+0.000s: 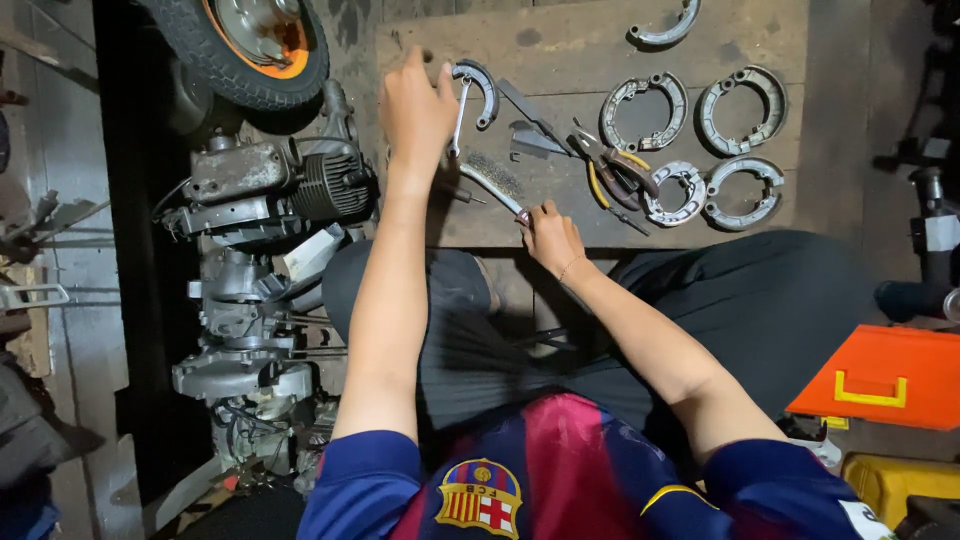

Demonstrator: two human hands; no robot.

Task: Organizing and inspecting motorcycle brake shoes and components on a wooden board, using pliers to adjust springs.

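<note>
Our left hand (415, 110) reaches to the upper middle of the frame, fingers closed over the end of a curved brake shoe (478, 85) and pinning it flat on the wooden board (560, 50) that serves as our bench. This looks like a way to keep it from sliding. Our right hand (550, 235), near the board's lower edge, has its fingers gripped round the handle of a wire brush (495, 182), whose bristles lie just below the shoe.

Pliers (612, 172) lie right of the brush. Four more brake shoes (690, 140) lie paired further right, well apart from the one in hand. An engine block (260, 250) and tyre (240, 50) crowd the left side; an orange case (885, 375) sits at the lower right.
</note>
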